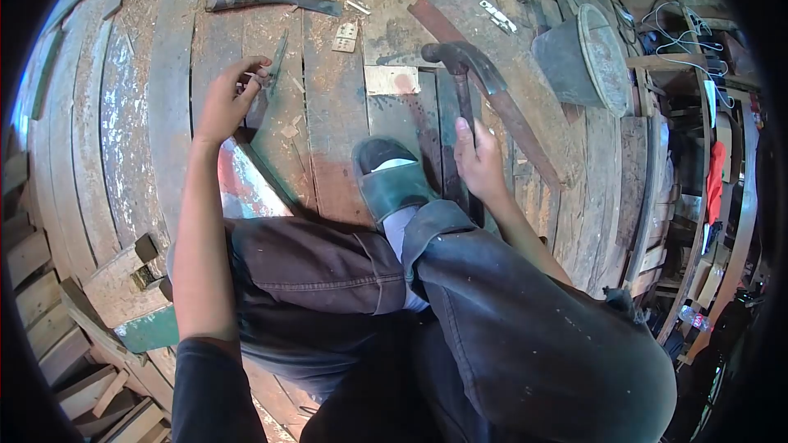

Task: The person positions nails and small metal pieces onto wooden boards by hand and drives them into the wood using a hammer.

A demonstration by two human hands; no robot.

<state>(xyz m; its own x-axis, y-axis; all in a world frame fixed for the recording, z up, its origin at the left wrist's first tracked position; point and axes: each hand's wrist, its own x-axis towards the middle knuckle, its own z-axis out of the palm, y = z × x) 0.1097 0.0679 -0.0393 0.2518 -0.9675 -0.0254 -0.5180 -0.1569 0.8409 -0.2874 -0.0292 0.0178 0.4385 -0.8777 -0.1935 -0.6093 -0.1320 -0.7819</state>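
Note:
My right hand (pixel 478 160) is wrapped round the dark handle of a claw hammer (pixel 462 61), its head pointing away from me over the plank floor. To the left, my left hand (pixel 230 102) is raised with its fingers curled together; a small pale bit shows at the fingertips, too small to name. Just beyond those fingertips a thin greenish strip (pixel 280 61) stands out against the boards. Between my hands rests a foot in a green slipper (pixel 391 180). A pale wooden piece with a reddish spot (pixel 392 80) lies left of the hammer head.
A chisel-like tool with a dark handle (pixel 254 0) lies at the far side among wood shavings. A long rusty strip (pixel 525 135) runs beneath the hammer head. A grey bucket (pixel 566 61) stands tilted-looking at right. Stacked timber (pixel 49 303) lines the left edge.

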